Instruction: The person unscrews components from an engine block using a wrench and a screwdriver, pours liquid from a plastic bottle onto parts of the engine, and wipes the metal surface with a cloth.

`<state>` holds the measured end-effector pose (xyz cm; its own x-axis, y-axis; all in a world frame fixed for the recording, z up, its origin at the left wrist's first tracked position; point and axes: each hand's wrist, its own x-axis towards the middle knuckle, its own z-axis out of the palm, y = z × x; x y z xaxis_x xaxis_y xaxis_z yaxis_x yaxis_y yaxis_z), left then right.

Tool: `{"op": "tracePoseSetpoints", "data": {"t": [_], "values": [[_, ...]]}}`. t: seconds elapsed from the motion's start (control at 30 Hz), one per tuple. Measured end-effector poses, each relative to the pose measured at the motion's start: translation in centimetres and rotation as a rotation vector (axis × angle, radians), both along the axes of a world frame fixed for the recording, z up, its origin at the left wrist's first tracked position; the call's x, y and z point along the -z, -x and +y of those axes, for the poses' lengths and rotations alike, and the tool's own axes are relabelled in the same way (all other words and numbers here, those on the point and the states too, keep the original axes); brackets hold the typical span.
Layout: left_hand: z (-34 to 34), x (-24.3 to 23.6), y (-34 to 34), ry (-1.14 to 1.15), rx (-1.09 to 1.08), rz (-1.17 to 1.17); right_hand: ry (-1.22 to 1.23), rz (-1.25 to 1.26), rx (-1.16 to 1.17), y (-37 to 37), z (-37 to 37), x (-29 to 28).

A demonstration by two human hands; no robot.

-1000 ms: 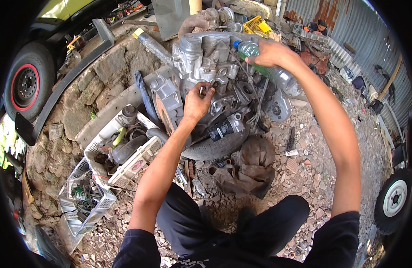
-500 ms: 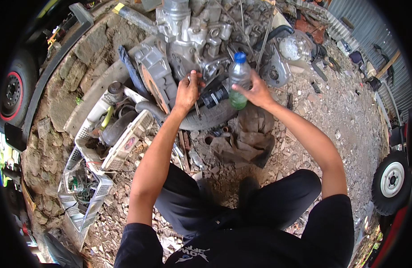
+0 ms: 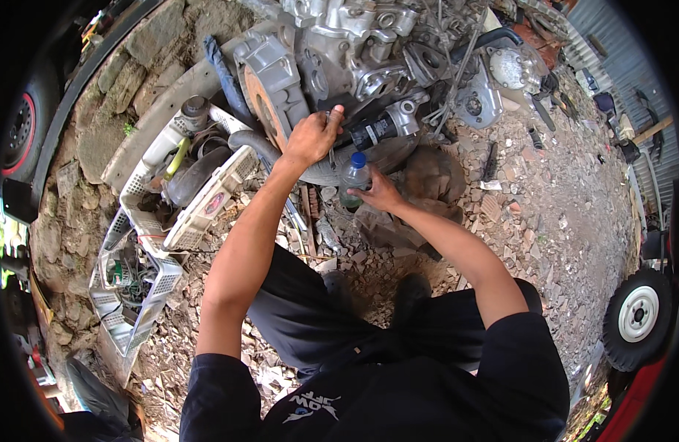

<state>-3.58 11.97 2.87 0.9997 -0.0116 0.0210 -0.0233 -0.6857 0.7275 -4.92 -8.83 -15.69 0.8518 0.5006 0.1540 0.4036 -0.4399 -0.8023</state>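
Observation:
My right hand [image 3: 382,193] is closed around a clear plastic bottle [image 3: 353,180] with a blue cap, standing upright just in front of a tyre [image 3: 321,174]. To its left, my left hand [image 3: 315,138] is closed with the fingertips pinched together, close to the engine. A thin metal piece shows below its fingers, too small to name. Beyond both hands rests a grey metal engine [image 3: 354,55] with a bell-shaped housing [image 3: 269,70]. A black cylindrical part [image 3: 374,133] lies on the tyre between the hands and the engine.
Crumpled brown cloth or plastic [image 3: 387,227] lies beneath the bottle. On the left are a broken white plastic crate [image 3: 207,210] with hoses and parts, and a stone wall [image 3: 103,155]. Loose metal castings [image 3: 478,103] sit right of the engine. Rubble [image 3: 546,214] covers the ground.
My right hand has brought the bottle down, nearer to me and a little left. My left hand stays by the engine, still closed. The view has shifted slightly.

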Motion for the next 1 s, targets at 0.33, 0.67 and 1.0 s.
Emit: {"op": "tracePoseSetpoints", "data": {"t": [0.33, 0.67, 1.0], "values": [[0.2, 0.6, 0.0, -0.01, 0.046, -0.034, 0.352, 0.224, -0.096, 3.1, 2.5, 4.2], [1.0, 3.3, -1.3, 0.033, 0.077, 0.171, 0.293, 0.403, 0.103, 0.6, 3.3, 5.8], [1.8, 7.5, -2.1, 0.367, 0.034, 0.498, 0.101, 0.053, 0.24, -2.8, 0.8, 5.9]]}}
